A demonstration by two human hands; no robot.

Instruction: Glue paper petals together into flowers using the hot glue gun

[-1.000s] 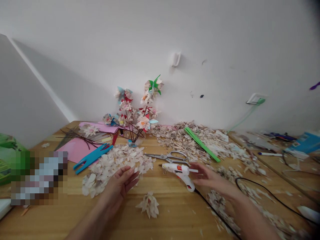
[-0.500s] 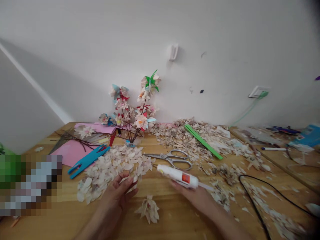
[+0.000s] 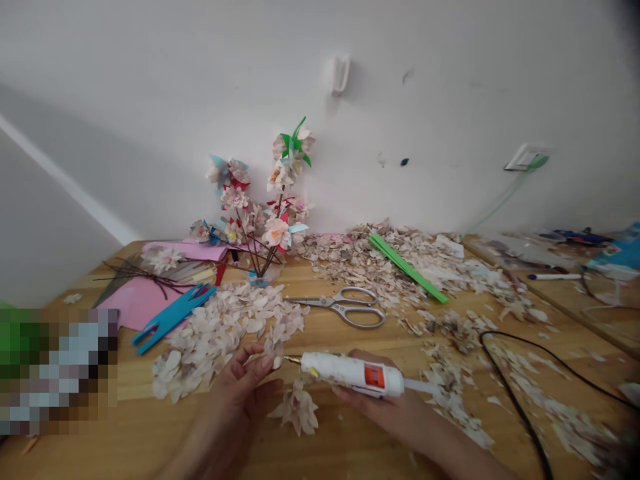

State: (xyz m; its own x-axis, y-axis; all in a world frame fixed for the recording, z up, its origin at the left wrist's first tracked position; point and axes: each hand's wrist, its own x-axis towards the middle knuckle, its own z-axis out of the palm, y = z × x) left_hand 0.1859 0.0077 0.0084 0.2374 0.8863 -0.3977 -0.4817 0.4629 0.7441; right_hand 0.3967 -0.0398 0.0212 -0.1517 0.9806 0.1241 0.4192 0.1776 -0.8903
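L hand (image 3: pixel 245 381) sits low at the front of the wooden table (image 3: pixel 350 333), thumb up and fingertips drawn together. They pinch a small pale petal (image 3: pixel 276 362) right at the near edge of the petal pile (image 3: pixel 225 330). The petal is tiny & a bit blurred, so I can't tell the exact grip.

R hand (image 3: pixel 383 405) is wrapped under and round the white glue gun (image 3: pixel 350 375), fingers curled tight on the body. The gun lies roughly level just above the tabletop. Its metal nozzle points left & ends just beside the pinched petal, nearly touching. A glue stick pokes out of the rear end on the right. A finished paper flower (image 3: pixel 298 408) lies flat on the wood btw the two hands, below the nozzle, not touched by either.

Behind the gun, steel scissors (image 3: pixel 345 308) lie closed, handles to the right. Further back there's a scrap heap (image 3: pixel 370 261) along the wall w/ green strips (image 3: pixel 407 268) laid diagonally across it. A bunch of paper blooms on dark stems (image 3: pixel 260 200) stands upright near the wall. Left of the pile are a blue plastic tool (image 3: pixel 173 317) & a pink sheet (image 3: pixel 135 300), w/ the tool partly on the sheet. A black cord (image 3: pixel 515 400) loops over the right side, well apart from both hands. A pen (image 3: pixel 555 276) lies far right.
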